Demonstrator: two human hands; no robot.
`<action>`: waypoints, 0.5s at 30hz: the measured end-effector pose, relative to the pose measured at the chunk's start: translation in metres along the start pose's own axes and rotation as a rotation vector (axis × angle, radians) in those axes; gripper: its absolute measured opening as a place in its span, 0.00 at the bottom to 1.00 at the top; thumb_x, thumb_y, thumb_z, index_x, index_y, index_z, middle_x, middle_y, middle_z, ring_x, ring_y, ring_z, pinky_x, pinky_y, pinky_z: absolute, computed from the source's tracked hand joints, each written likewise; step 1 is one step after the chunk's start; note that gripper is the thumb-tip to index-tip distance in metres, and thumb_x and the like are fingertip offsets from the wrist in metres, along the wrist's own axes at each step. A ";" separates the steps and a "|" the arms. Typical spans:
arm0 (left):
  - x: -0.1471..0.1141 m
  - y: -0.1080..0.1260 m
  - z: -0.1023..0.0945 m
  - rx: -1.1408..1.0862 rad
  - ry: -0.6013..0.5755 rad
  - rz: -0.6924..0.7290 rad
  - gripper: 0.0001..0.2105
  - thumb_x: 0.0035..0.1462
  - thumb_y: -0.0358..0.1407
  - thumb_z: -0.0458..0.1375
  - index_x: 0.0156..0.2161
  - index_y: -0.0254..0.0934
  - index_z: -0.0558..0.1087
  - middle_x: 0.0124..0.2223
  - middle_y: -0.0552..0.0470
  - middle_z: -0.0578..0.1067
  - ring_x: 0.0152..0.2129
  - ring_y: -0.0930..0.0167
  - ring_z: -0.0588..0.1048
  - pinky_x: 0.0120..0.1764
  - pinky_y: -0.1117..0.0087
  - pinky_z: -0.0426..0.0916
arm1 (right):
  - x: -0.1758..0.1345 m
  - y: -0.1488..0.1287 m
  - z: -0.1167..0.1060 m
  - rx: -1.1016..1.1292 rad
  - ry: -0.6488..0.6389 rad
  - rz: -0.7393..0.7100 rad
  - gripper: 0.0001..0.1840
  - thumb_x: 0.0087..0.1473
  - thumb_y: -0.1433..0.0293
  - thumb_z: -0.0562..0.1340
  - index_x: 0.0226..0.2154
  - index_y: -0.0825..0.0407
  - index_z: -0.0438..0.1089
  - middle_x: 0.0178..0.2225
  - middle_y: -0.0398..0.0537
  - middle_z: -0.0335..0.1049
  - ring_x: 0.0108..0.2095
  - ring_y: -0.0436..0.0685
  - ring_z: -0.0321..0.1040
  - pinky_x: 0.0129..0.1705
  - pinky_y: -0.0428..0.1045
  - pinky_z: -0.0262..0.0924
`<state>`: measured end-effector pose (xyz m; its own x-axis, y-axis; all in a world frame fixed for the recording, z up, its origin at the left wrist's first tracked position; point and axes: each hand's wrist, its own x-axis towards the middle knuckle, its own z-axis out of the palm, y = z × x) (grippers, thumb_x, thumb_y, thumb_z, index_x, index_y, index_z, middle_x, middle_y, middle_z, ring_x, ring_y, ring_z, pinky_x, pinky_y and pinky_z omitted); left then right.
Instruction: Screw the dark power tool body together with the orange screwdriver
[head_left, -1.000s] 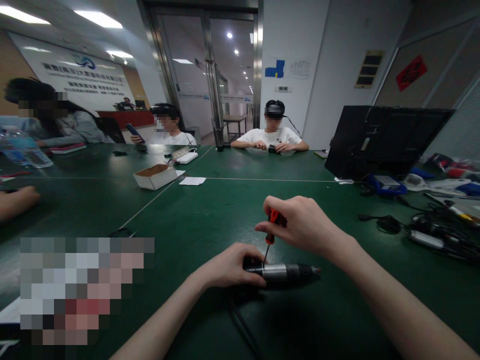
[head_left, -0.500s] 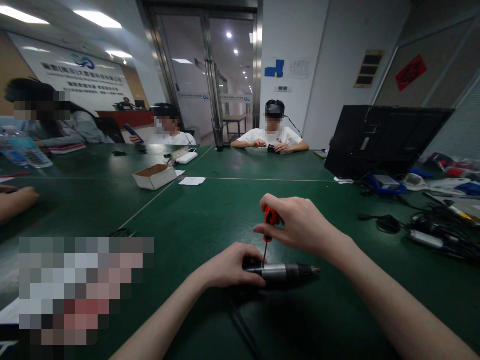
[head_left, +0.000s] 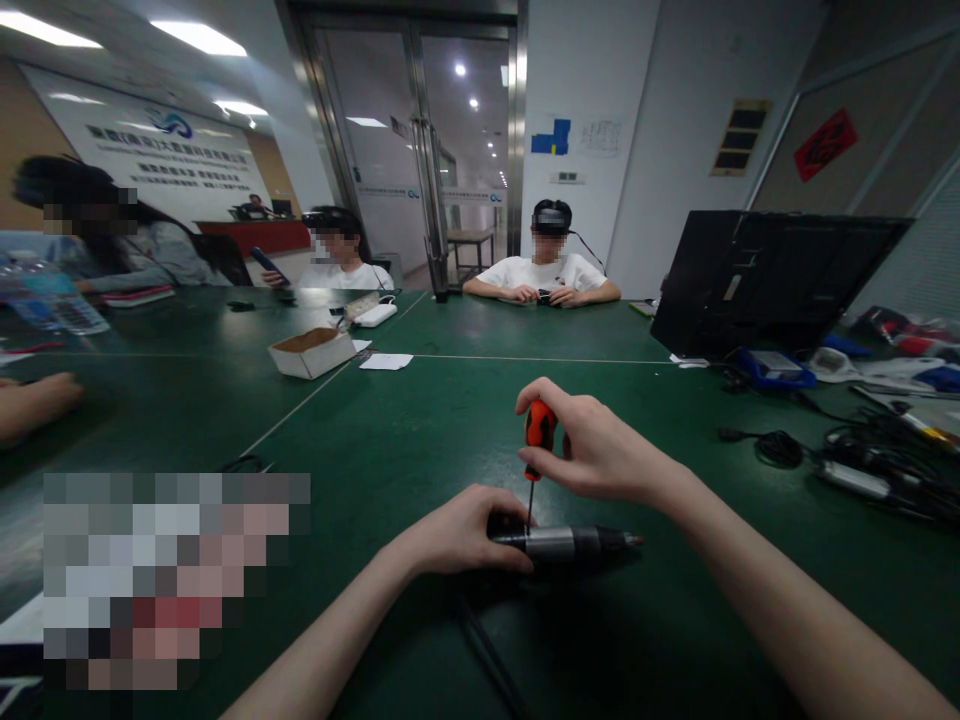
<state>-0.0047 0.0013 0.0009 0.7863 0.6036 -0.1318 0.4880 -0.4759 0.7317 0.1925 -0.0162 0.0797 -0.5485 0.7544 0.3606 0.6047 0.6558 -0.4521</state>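
Observation:
On the green table (head_left: 420,430) lies a black and silver corded tool (head_left: 551,542), which looks like an electric screwdriver, its tapered tip pointing right. My left hand (head_left: 469,530) is wrapped round its left end and holds it against the table. A hand screwdriver (head_left: 540,425) with an orange and black handle stands upright over the tool. Its thin shaft meets the tool's body where black joins silver. My right hand (head_left: 589,440) has the handle between curled fingers and thumb, fairly loosely. The exact spot under the shaft's tip is too small to make out.
A black cable (head_left: 487,655) runs toward me. Right are a monitor (head_left: 772,280), coiled cables (head_left: 862,450) and a blue device (head_left: 776,367). A small open box (head_left: 311,353) and paper (head_left: 386,361) lie left of centre. People sit across; a co-worker's arm (head_left: 37,408) rests left.
My right hand has shifted slightly on the screwdriver handle, its fingers more loosened, showing more of the orange. My left hand and the corded tool stay in place.

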 end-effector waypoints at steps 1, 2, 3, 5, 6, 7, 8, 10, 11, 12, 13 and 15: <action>0.000 0.000 0.000 -0.001 0.001 0.000 0.15 0.47 0.41 0.65 0.41 0.38 0.76 0.35 0.56 0.73 0.31 0.69 0.69 0.32 0.73 0.59 | 0.001 0.001 0.001 -0.004 0.004 -0.003 0.16 0.54 0.65 0.60 0.43 0.49 0.57 0.29 0.39 0.65 0.28 0.49 0.61 0.30 0.45 0.53; 0.000 0.000 0.000 -0.003 0.000 -0.002 0.15 0.47 0.41 0.65 0.41 0.39 0.76 0.35 0.56 0.73 0.31 0.69 0.69 0.32 0.73 0.59 | 0.002 0.002 0.002 -0.017 0.019 -0.002 0.16 0.54 0.62 0.61 0.42 0.49 0.58 0.30 0.39 0.65 0.28 0.49 0.61 0.30 0.45 0.53; 0.000 -0.001 0.000 -0.005 -0.001 -0.005 0.15 0.47 0.41 0.65 0.42 0.39 0.76 0.35 0.56 0.73 0.32 0.69 0.70 0.32 0.73 0.59 | 0.003 0.003 0.004 -0.036 0.040 0.002 0.17 0.54 0.60 0.61 0.43 0.49 0.58 0.30 0.39 0.65 0.28 0.49 0.60 0.31 0.45 0.53; 0.000 0.000 0.000 -0.011 -0.005 -0.009 0.16 0.47 0.40 0.65 0.42 0.39 0.76 0.35 0.56 0.73 0.31 0.69 0.70 0.32 0.73 0.59 | 0.005 0.006 0.007 -0.065 0.080 0.017 0.19 0.54 0.59 0.62 0.45 0.48 0.59 0.30 0.39 0.64 0.29 0.49 0.60 0.31 0.45 0.53; 0.000 0.000 0.000 -0.016 -0.007 -0.010 0.15 0.47 0.40 0.65 0.42 0.39 0.76 0.35 0.56 0.73 0.31 0.69 0.70 0.32 0.73 0.59 | 0.005 0.007 0.008 -0.060 0.083 0.022 0.21 0.54 0.59 0.62 0.47 0.48 0.58 0.30 0.39 0.63 0.29 0.49 0.60 0.31 0.45 0.53; 0.000 0.000 0.000 -0.024 -0.007 -0.009 0.15 0.47 0.39 0.66 0.41 0.39 0.76 0.35 0.56 0.73 0.32 0.69 0.70 0.32 0.74 0.59 | 0.006 0.008 0.009 -0.042 0.077 0.026 0.22 0.54 0.60 0.61 0.49 0.48 0.57 0.29 0.39 0.62 0.28 0.49 0.60 0.31 0.45 0.53; 0.000 0.000 0.000 -0.031 -0.007 -0.009 0.15 0.46 0.39 0.66 0.41 0.39 0.76 0.35 0.56 0.73 0.32 0.69 0.70 0.32 0.74 0.59 | 0.006 0.009 0.010 -0.015 0.070 0.030 0.23 0.54 0.61 0.61 0.50 0.48 0.55 0.29 0.38 0.62 0.28 0.49 0.60 0.31 0.45 0.53; 0.001 -0.001 0.000 -0.032 -0.005 -0.013 0.15 0.46 0.39 0.66 0.41 0.39 0.76 0.35 0.57 0.73 0.32 0.69 0.69 0.32 0.74 0.59 | 0.006 0.011 0.010 0.041 0.062 0.041 0.26 0.54 0.64 0.61 0.52 0.50 0.53 0.28 0.38 0.61 0.28 0.49 0.60 0.31 0.45 0.54; 0.001 -0.002 0.000 -0.025 -0.002 -0.018 0.16 0.45 0.39 0.67 0.41 0.39 0.75 0.35 0.57 0.73 0.32 0.69 0.69 0.32 0.74 0.59 | 0.006 0.012 0.009 0.066 0.059 0.047 0.26 0.53 0.65 0.61 0.52 0.50 0.52 0.28 0.38 0.61 0.28 0.49 0.60 0.31 0.45 0.54; 0.001 -0.003 0.000 -0.017 0.005 -0.025 0.16 0.45 0.40 0.67 0.40 0.39 0.75 0.35 0.56 0.73 0.32 0.69 0.69 0.32 0.74 0.59 | 0.006 0.012 0.009 0.085 0.058 0.052 0.27 0.53 0.67 0.61 0.52 0.50 0.51 0.29 0.38 0.61 0.28 0.49 0.60 0.32 0.46 0.54; 0.001 -0.004 0.000 -0.015 0.010 -0.035 0.17 0.44 0.41 0.68 0.40 0.38 0.75 0.34 0.56 0.73 0.32 0.69 0.69 0.32 0.74 0.59 | 0.006 0.012 0.008 0.101 0.055 0.055 0.27 0.53 0.68 0.61 0.52 0.50 0.50 0.29 0.38 0.61 0.28 0.49 0.60 0.32 0.46 0.55; 0.001 -0.005 0.001 -0.024 0.021 -0.055 0.18 0.42 0.41 0.68 0.39 0.37 0.75 0.34 0.56 0.73 0.32 0.69 0.69 0.32 0.74 0.59 | 0.005 0.012 0.007 0.130 0.040 0.043 0.26 0.52 0.70 0.61 0.51 0.50 0.50 0.29 0.38 0.61 0.28 0.49 0.61 0.32 0.45 0.55</action>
<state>-0.0064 0.0039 -0.0037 0.7506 0.6415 -0.1582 0.5206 -0.4268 0.7394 0.1931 -0.0047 0.0708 -0.4985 0.7841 0.3697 0.5456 0.6152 -0.5690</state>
